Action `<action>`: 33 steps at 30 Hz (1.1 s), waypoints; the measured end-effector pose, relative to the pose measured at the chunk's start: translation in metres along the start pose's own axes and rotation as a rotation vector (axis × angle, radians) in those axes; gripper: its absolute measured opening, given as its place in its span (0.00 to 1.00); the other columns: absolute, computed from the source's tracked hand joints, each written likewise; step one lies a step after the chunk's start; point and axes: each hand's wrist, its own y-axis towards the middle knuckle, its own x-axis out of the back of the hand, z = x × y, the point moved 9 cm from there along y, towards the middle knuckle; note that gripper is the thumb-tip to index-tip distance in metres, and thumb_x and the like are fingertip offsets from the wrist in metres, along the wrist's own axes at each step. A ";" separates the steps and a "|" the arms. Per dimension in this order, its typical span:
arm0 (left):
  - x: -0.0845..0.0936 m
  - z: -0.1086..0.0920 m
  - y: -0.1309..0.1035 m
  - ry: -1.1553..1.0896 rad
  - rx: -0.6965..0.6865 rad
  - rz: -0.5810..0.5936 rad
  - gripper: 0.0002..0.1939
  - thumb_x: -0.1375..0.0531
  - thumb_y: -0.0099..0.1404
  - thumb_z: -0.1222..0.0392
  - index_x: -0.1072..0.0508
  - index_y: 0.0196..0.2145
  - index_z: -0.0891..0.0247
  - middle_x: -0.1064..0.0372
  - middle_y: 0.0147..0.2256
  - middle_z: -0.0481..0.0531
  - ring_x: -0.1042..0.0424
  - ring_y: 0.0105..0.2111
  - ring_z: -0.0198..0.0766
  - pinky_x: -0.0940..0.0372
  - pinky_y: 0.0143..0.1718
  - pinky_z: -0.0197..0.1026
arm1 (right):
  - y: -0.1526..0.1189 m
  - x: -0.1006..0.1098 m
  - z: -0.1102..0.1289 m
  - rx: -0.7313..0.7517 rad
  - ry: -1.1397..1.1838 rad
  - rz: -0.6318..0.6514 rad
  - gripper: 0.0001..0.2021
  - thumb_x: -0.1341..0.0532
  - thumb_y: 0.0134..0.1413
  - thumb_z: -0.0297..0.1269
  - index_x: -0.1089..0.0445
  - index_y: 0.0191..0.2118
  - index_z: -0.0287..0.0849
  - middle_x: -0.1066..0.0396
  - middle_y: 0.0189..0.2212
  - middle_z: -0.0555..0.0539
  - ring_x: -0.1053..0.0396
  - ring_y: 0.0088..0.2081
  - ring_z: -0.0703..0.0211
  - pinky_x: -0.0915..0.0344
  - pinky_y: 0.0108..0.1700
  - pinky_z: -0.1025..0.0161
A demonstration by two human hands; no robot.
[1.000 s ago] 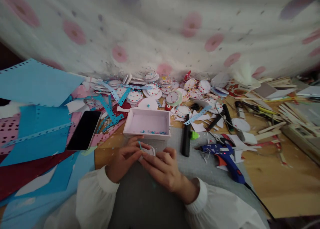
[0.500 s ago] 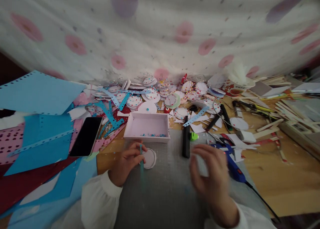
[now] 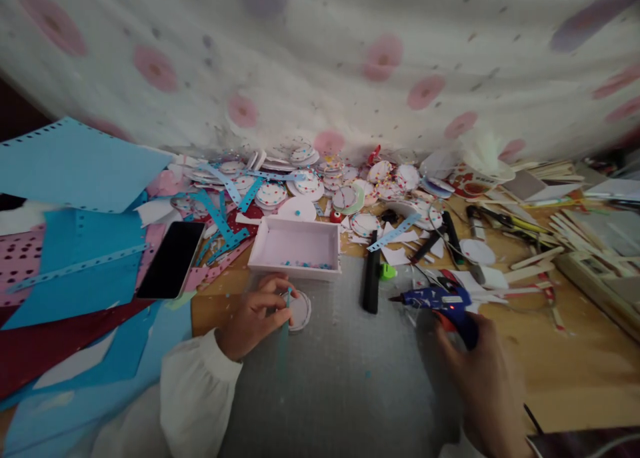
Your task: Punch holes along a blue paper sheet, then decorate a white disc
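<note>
My left hand is closed, its thumb and fingers pinching a thin teal strip. A round white paper disc with a raised rim sits right at those fingertips on the grey mat. To the right, my right hand wraps round the handle of a blue glue gun, whose dark nozzle points left and a small red light glows. Just behind my left hand stands a shallow pale pink box with tiny blue beads along its near side.
Decorated white discs are heaped along the back. A black phone lies on coloured sheets at left. Near the mat's middle are a black bar and a small green item. Wooden sticks spread out at right.
My right hand has moved right and down, from above the mat onto the glue gun's handle, and the gun has shifted slightly. My left hand stays at the disc with the teal strip.
</note>
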 end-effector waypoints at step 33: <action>-0.009 0.004 -0.003 0.000 -0.018 0.095 0.10 0.40 0.59 0.65 0.26 0.21 0.61 0.25 0.40 0.53 0.39 0.54 0.47 0.44 0.58 0.53 | -0.032 -0.028 0.143 0.444 0.639 -0.103 0.18 0.37 0.54 0.34 0.39 0.50 0.42 0.34 0.36 0.46 0.35 0.33 0.59 0.35 0.31 0.63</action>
